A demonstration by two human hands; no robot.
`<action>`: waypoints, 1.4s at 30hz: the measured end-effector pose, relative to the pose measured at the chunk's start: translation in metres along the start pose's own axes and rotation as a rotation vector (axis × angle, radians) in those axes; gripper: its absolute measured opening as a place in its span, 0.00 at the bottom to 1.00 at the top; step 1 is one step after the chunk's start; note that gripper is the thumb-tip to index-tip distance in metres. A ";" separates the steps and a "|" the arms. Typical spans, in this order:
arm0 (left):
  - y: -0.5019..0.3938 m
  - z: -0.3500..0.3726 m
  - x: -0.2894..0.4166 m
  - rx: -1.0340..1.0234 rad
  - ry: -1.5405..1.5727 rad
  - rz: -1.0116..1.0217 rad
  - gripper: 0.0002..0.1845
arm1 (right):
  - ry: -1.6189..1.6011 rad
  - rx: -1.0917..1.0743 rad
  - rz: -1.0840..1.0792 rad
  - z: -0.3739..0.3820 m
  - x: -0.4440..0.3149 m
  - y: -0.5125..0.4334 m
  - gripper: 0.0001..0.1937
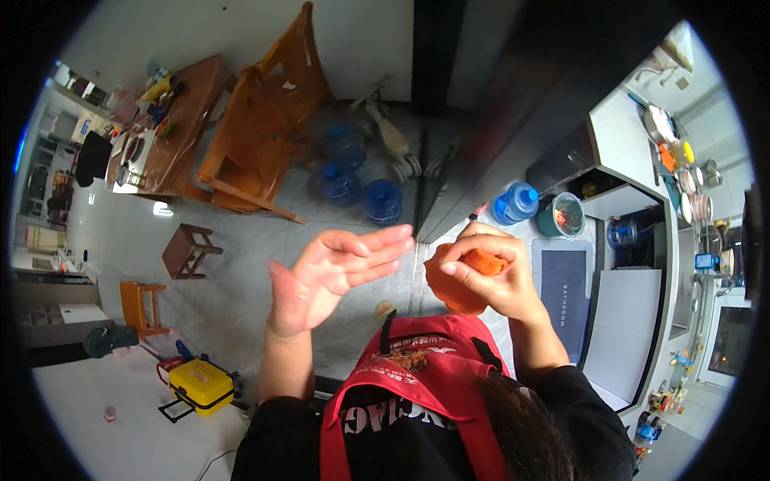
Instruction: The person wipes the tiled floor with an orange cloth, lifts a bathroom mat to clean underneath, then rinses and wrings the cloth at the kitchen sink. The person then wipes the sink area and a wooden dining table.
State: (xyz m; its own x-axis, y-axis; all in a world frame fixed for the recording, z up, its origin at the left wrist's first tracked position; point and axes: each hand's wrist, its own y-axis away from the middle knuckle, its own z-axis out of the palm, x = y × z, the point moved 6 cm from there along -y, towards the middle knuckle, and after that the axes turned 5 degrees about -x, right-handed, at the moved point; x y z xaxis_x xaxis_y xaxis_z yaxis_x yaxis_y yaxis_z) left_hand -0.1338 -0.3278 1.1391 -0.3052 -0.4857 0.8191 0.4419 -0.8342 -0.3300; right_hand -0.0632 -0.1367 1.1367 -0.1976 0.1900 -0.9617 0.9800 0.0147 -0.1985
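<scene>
My right hand [496,270] grips a bunched orange cloth [460,291], part of which hangs down below the fingers. To its left my left hand [337,276] is raised with the fingers spread and nothing in it. The two hands are apart, both in front of the red apron [439,343] worn over a black top. Behind the right hand stands a dark door frame or partition edge [448,198].
Blue water bottles [382,202] stand on the floor ahead, another [515,204] beside a lined bin [559,214]. A wooden chair [252,156], stools [187,251] and a yellow suitcase [201,386] are on the left. At right lie a mat [563,300] and a kitchen counter [628,129].
</scene>
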 end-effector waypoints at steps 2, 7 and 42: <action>-0.020 0.006 -0.012 0.024 -0.026 -0.036 0.41 | -0.030 0.034 0.038 -0.039 0.006 0.018 0.04; -0.037 -0.023 -0.086 -0.028 -0.149 -0.311 0.34 | -0.028 0.173 0.089 -0.156 0.014 0.081 0.05; -0.550 0.359 -0.477 -1.252 -0.857 -0.031 0.06 | 0.339 1.071 0.441 -0.558 0.111 0.306 0.09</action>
State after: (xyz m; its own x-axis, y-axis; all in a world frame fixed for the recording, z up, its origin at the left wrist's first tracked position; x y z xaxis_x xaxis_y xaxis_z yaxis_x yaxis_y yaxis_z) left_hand 0.0715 0.4562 1.0979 0.4618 -0.5382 0.7051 -0.6700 -0.7325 -0.1203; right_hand 0.2283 0.4362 1.0750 0.3225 0.2243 -0.9196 0.4137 -0.9072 -0.0762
